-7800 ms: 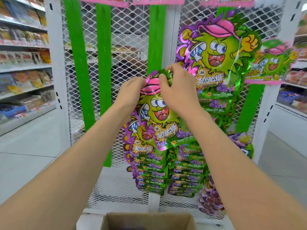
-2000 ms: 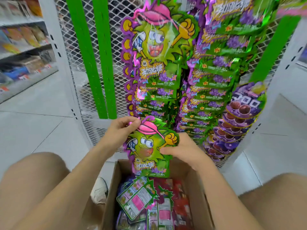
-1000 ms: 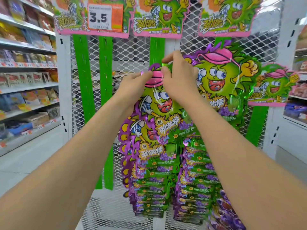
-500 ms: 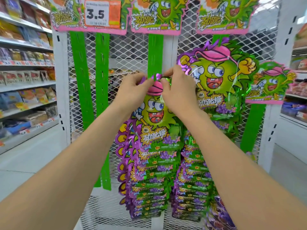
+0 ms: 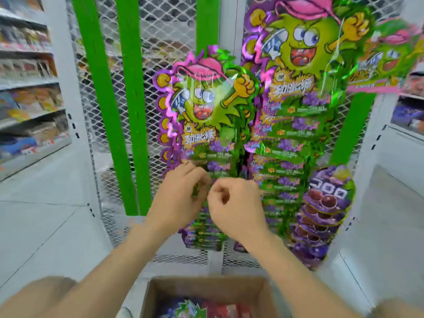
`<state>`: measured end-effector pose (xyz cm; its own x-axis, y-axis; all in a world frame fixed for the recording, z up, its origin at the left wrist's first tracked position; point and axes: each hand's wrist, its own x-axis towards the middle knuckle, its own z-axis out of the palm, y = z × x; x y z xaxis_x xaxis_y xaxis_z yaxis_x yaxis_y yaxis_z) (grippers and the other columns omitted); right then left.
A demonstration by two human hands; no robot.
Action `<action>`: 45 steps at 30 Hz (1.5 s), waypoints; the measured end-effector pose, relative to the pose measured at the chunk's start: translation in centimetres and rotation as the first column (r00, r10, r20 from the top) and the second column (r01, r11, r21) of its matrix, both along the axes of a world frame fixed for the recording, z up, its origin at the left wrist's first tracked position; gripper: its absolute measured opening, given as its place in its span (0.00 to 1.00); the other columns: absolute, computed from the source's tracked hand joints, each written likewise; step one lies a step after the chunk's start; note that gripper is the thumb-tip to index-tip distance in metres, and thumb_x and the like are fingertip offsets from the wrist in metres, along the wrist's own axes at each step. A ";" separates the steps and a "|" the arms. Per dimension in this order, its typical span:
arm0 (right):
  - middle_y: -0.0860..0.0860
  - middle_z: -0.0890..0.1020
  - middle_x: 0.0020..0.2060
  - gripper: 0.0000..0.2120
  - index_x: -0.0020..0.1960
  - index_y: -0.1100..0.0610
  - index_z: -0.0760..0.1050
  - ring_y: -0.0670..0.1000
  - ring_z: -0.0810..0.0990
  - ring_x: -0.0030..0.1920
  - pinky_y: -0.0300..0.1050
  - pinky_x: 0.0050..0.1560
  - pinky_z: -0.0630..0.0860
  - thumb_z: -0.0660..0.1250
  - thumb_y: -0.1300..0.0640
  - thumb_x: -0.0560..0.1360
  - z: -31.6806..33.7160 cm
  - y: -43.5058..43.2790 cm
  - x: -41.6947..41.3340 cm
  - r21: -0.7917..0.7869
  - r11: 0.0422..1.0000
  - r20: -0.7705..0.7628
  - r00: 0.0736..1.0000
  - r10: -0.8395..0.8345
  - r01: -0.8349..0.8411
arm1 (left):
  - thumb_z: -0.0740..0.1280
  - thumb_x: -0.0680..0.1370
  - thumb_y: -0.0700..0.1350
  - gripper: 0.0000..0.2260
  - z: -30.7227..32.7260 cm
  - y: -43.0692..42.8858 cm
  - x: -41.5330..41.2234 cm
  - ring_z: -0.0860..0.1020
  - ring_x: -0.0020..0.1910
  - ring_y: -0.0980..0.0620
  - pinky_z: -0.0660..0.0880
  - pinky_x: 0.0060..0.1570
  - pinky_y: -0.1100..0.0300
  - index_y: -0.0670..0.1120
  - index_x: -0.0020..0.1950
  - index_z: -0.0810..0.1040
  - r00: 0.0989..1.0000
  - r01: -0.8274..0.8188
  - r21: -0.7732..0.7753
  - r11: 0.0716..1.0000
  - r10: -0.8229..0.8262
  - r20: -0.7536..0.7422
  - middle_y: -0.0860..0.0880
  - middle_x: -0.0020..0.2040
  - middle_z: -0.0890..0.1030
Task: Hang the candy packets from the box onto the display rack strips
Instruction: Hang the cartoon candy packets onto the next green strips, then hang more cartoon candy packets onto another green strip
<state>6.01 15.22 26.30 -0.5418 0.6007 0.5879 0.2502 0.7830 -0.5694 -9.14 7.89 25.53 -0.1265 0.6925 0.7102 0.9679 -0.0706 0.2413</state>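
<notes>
A green candy packet [image 5: 206, 104] with a pink-capped cartoon face hangs topmost on the middle green strip [image 5: 207, 21], above a column of the same packets. My left hand [image 5: 181, 198] and my right hand [image 5: 234, 207] are side by side below it, in front of the lower packets, and neither holds anything. The left hand's fingers are loosely bent; the right hand's are curled into a fist. The cardboard box [image 5: 206, 285] stands open at the bottom edge with more packets [image 5: 190, 311] inside.
A second full column of green packets [image 5: 298, 65] hangs to the right, with purple grape packets [image 5: 328, 196] lower right. Two bare green strips [image 5: 130, 111] run down the white mesh rack [image 5: 165, 31]. Stocked store shelves [image 5: 27, 88] line the left.
Both hands let go of the packet's top at the strip and dropped down in front of the lower packets. The packet stays hanging. My view tilted down, so the box shows again.
</notes>
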 end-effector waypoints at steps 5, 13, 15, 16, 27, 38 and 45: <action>0.56 0.77 0.28 0.11 0.33 0.59 0.76 0.57 0.75 0.31 0.46 0.35 0.72 0.64 0.59 0.73 -18.3 1.5 2.1 -0.450 0.891 0.630 0.728 0.271 0.058 | 0.70 0.75 0.39 0.08 -13.2 -2.7 0.6 0.76 0.35 0.65 0.71 0.40 0.64 0.51 0.49 0.85 0.953 0.224 -0.633 0.741 -0.032 0.301 0.59 0.38 0.80; 0.58 0.83 0.48 0.08 0.46 0.60 0.78 0.59 0.85 0.55 0.47 0.51 0.79 0.72 0.55 0.76 -36.3 -2.9 4.4 -0.476 0.769 0.843 0.471 0.260 0.427 | 0.60 0.85 0.42 0.11 -23.9 -5.9 0.2 0.82 0.58 0.40 0.74 0.55 0.51 0.45 0.59 0.81 0.993 0.036 -0.973 0.229 0.105 0.062 0.43 0.57 0.83; 0.57 0.81 0.43 0.14 0.41 0.57 0.74 0.59 0.84 0.50 0.51 0.50 0.82 0.74 0.49 0.73 -40.0 -5.3 3.7 -0.528 0.672 0.826 0.499 0.263 0.519 | 0.60 0.83 0.40 0.11 -25.9 -6.3 -0.3 0.83 0.57 0.40 0.79 0.55 0.47 0.46 0.58 0.82 0.987 0.064 -0.982 0.179 0.131 0.089 0.44 0.57 0.85; 0.57 0.82 0.45 0.21 0.46 0.58 0.75 0.59 0.84 0.50 0.52 0.50 0.83 0.75 0.41 0.70 -41.9 -6.4 3.1 -0.539 0.634 0.818 0.526 0.235 0.555 | 0.61 0.82 0.39 0.12 -26.8 -6.6 -0.6 0.83 0.57 0.41 0.80 0.56 0.48 0.48 0.58 0.83 0.984 0.067 -0.986 0.154 0.152 0.090 0.45 0.58 0.85; 0.50 0.75 0.27 0.18 0.32 0.56 0.72 0.50 0.71 0.28 0.48 0.33 0.65 0.75 0.56 0.76 -39.1 -5.1 0.3 -0.763 0.386 0.493 0.853 -0.170 0.518 | 0.60 0.87 0.41 0.17 -27.9 -5.8 -1.2 0.78 0.68 0.42 0.76 0.64 0.51 0.47 0.75 0.75 0.927 0.160 -0.970 0.184 0.310 0.211 0.43 0.73 0.77; 0.45 0.77 0.37 0.11 0.39 0.51 0.74 0.48 0.77 0.38 0.46 0.39 0.73 0.67 0.47 0.76 -23.1 -7.6 0.2 -0.250 0.968 0.272 0.957 0.097 -0.027 | 0.72 0.81 0.48 0.08 -17.9 -4.2 1.0 0.79 0.31 0.53 0.78 0.36 0.59 0.46 0.58 0.82 0.186 0.245 -0.542 0.804 0.510 0.840 0.49 0.43 0.83; 0.43 0.81 0.54 0.13 0.61 0.50 0.82 0.42 0.80 0.52 0.48 0.54 0.81 0.67 0.47 0.79 -18.3 -6.2 1.9 -0.272 0.962 0.045 0.999 -0.022 0.034 | 0.68 0.85 0.46 0.05 -12.5 -6.3 -0.5 0.80 0.47 0.50 0.72 0.46 0.57 0.47 0.55 0.84 0.452 0.156 -0.530 0.833 0.417 0.788 0.50 0.46 0.86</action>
<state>7.91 8.99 8.03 -0.5429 0.7501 0.3777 0.2974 0.5923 -0.7488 -9.62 1.57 13.04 -0.5732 0.7819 -0.2452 0.2151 0.4322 0.8757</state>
